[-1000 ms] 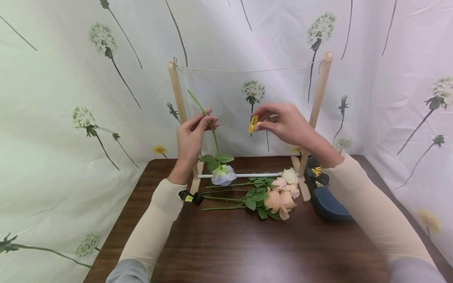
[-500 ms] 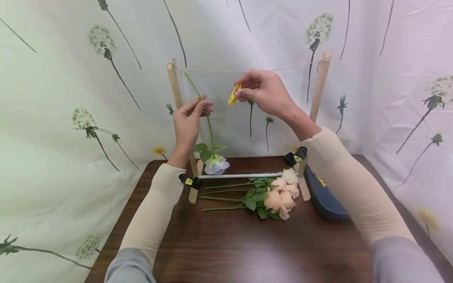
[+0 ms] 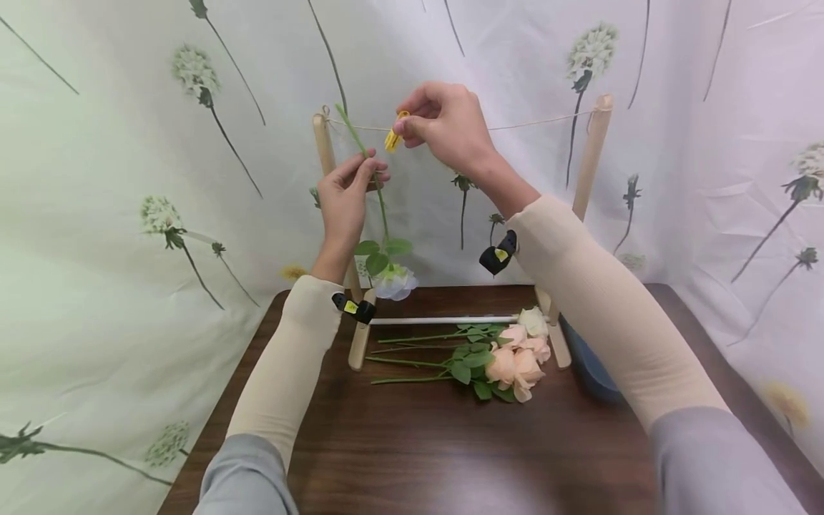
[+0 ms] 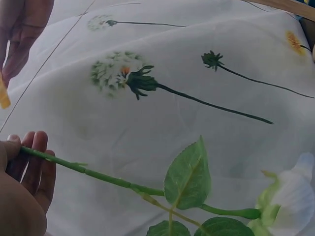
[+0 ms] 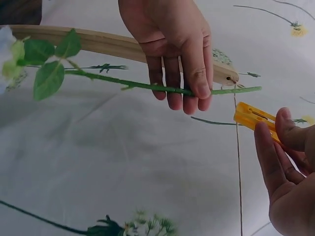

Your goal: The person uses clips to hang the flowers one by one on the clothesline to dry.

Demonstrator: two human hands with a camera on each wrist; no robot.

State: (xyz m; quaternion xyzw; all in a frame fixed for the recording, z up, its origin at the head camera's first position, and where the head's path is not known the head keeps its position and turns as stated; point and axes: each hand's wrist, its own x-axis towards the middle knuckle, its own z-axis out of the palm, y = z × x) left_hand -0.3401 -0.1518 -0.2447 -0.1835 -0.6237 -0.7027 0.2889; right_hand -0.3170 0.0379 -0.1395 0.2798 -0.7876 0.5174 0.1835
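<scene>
My left hand point(image 3: 344, 197) pinches the green stem of a pale bluish-white artificial rose point(image 3: 395, 282), which hangs head down with its leaves just above the bloom. The stem's cut end overlaps the left part of a thin string point(image 3: 537, 123) in the head view. Between thumb and fingers my right hand point(image 3: 450, 129) pinches a yellow clothespin point(image 3: 395, 133). In the right wrist view the clothespin point(image 5: 253, 118) overlaps the string, a short way from the stem tip.
Two wooden posts point(image 3: 591, 157) hold the string above a brown table point(image 3: 450, 458), with a white rod point(image 3: 444, 320) low between them. Several peach and cream roses point(image 3: 515, 357) lie below the rod. A dark blue tray point(image 3: 589, 365) sits at right, partly behind my forearm.
Both hands have risen. My right hand has carried the clothespin up and left to the string, while my left has lifted the rose so its stem end reaches string height.
</scene>
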